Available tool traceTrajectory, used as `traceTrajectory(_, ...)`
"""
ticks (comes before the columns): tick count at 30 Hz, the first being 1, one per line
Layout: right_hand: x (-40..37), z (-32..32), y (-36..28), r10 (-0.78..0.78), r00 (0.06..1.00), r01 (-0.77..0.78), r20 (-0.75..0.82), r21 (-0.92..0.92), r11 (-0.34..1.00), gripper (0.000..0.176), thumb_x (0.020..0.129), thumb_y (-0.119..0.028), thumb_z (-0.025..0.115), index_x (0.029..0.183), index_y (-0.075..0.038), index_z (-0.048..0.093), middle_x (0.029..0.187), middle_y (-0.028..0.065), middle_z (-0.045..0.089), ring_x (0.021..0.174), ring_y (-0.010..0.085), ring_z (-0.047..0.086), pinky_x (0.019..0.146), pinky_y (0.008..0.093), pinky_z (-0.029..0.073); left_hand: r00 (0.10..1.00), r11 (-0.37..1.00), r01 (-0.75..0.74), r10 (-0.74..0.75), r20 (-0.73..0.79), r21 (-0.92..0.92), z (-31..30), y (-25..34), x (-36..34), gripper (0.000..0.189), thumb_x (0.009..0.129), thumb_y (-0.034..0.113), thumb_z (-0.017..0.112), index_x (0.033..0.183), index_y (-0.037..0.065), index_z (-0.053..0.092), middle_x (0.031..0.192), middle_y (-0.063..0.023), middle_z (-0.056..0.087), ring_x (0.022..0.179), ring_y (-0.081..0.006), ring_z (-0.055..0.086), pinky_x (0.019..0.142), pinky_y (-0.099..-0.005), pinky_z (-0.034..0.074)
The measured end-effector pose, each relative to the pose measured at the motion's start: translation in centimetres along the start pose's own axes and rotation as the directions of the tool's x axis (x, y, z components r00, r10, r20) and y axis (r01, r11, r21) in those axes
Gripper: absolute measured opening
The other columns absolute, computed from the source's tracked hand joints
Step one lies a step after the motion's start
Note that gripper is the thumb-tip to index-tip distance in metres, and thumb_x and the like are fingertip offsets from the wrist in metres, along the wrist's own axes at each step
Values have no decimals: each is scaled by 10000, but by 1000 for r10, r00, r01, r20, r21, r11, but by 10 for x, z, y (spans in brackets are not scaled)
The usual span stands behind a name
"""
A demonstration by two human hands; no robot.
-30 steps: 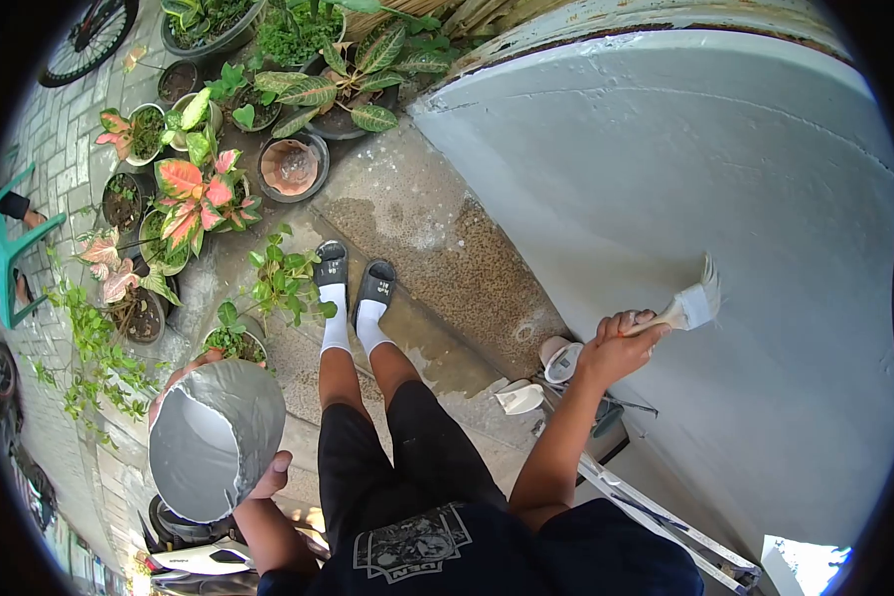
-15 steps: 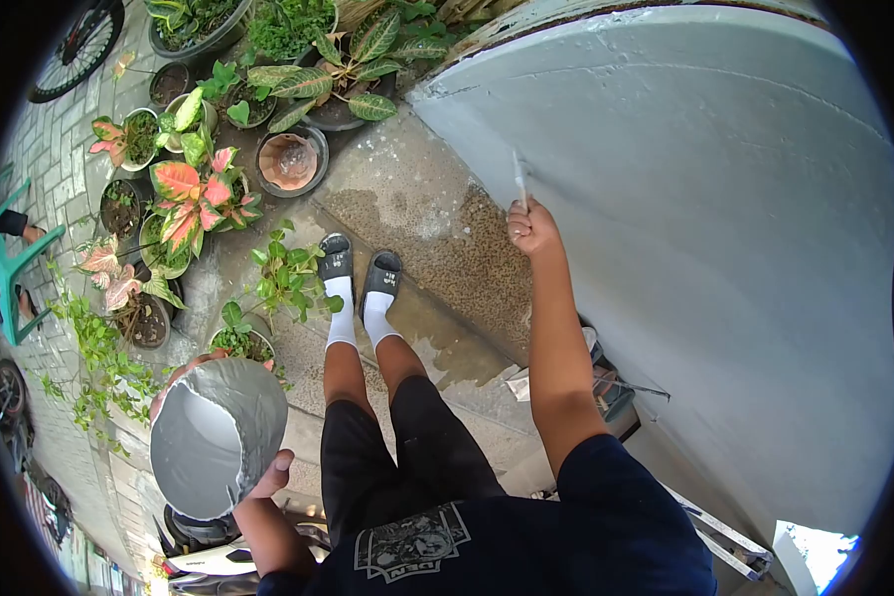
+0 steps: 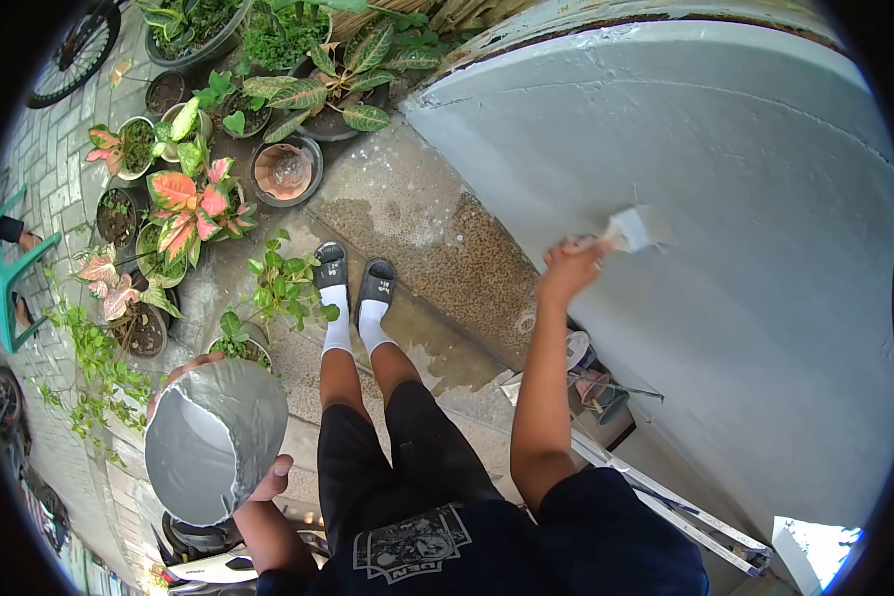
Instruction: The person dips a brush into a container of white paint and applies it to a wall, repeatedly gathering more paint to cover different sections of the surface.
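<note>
My left hand (image 3: 271, 481) is wrapped round a grey-coated paint container (image 3: 258, 417) with a ragged cut rim, its thumb on the near side. The container is tilted so its opening shows, with pale grey paint inside. Out to the right, my right hand (image 3: 570, 268) grips a paintbrush (image 3: 626, 231) by its handle. The whitish bristles, a little blurred, overlap the grey wall (image 3: 735, 258), whose surface looks freshly coated in patches.
Potted plants (image 3: 184, 204) stand along the left, with an empty-looking pot (image 3: 286, 171) near my feet. A metal ladder (image 3: 666, 502) leans at lower right, beside cluttered items (image 3: 598, 387). A green plastic chair (image 3: 5, 268) and another person's hand (image 3: 30, 240) show at far left.
My right hand has moved right and slightly down along the wall with the brush, which now points right instead of up. My left hand and the container have barely shifted.
</note>
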State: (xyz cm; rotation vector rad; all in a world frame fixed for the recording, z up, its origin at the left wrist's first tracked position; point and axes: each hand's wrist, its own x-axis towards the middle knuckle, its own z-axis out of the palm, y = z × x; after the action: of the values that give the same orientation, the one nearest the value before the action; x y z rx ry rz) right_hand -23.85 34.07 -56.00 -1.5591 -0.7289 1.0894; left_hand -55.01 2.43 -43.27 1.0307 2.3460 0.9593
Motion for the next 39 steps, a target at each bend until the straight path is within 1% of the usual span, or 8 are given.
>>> traceTrajectory(5,22,47,122,40,999,-43,-23,-152,988,451,1017,-497,323,768,-123,363,555,7,371,408,103,284,367,256,207,938,965,261,-255,235,8,-17,-60,-63,1197,637,829,570,1446,28,202,1389,-147,413,1286,-312,410,1098,-481,233)
traceTrajectory(7,21,51,142,478,878,-463,-18,-282,840,449,1015,-493,327,766,-121,352,564,1,348,404,102,269,355,260,212,880,937,342,-344,327,66,-16,-61,-63,1185,654,825,561,1448,25,195,1381,-154,421,1291,-316,411,1099,-492,228)
traceTrajectory(13,82,24,158,842,538,-832,-36,-186,523,399,1031,-421,327,789,-107,370,591,-28,292,411,76,224,337,230,188,991,981,133,-135,-4,-144,-1,-10,-25,1185,630,807,606,1425,11,233,1309,-161,486,1238,-305,463,1060,-478,277)
traceTrajectory(20,1,-6,-43,524,821,-503,227,-147,852,292,1030,-312,403,855,-85,454,594,-54,328,397,34,230,328,204,182,994,973,98,-105,-21,-206,4,3,-26,1176,615,784,642,1409,15,241,1286,-171,493,1210,-314,473,1048,-475,285)
traceTrajectory(26,-65,-13,-146,-330,938,324,110,66,944,368,1015,-449,405,890,-112,482,629,-14,426,420,46,288,368,210,200,998,979,60,-60,6,-196,-3,14,-12,1169,602,765,672,1396,19,248,1266,-178,500,1187,-322,481,1037,-473,292)
traceTrajectory(29,-45,19,-139,-395,918,375,26,265,888,407,1006,-504,377,883,-126,462,645,3,437,434,68,311,388,217,233,991,969,-134,135,-6,-208,1,21,-5,1191,589,781,671,1401,23,242,1279,-179,496,1197,-320,478,1043,-479,288)
traceTrajectory(33,24,43,-12,-293,954,285,65,115,952,466,1002,-532,338,786,-121,364,603,19,421,444,96,347,404,238,243,993,960,94,-111,-49,-263,12,10,-18,1197,582,783,672,1402,22,243,1268,-168,509,1183,-315,488,1040,-468,293)
traceTrajectory(39,25,42,128,206,976,-183,68,-250,951,423,1020,-461,332,799,-104,376,616,41,428,426,110,355,367,259,266,997,977,66,-72,-23,-204,10,6,-12,1177,591,769,674,1396,19,256,1249,-162,526,1158,-306,499,1022,-462,319)
